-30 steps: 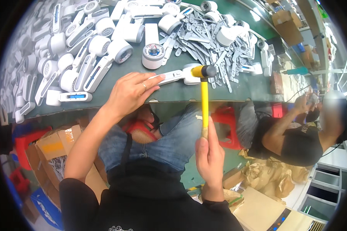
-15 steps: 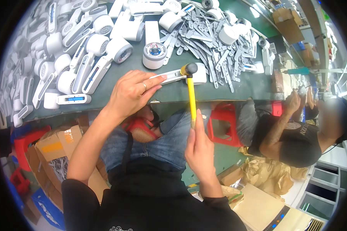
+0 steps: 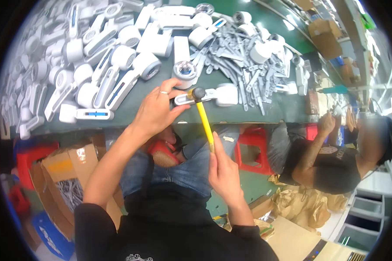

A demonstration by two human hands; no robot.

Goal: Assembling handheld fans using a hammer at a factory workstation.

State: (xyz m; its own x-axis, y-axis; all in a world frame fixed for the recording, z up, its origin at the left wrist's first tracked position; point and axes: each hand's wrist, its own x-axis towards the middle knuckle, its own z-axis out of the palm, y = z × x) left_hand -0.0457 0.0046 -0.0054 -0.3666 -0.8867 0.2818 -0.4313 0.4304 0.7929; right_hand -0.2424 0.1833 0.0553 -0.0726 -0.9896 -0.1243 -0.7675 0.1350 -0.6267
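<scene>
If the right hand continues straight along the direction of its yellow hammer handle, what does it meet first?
Probably the white plastic handheld part lying on the green table: the hammer in the right hand already has its black head over it, though contact is unclear.

My green worktable (image 3: 248, 114) runs ahead of me, red plastic stools (image 3: 247, 150) stand on the green floor (image 3: 252, 187) beneath it, cardboard boxes (image 3: 69, 167) sit at my left, and crumpled brown paper (image 3: 300, 204) lies to my right.
</scene>
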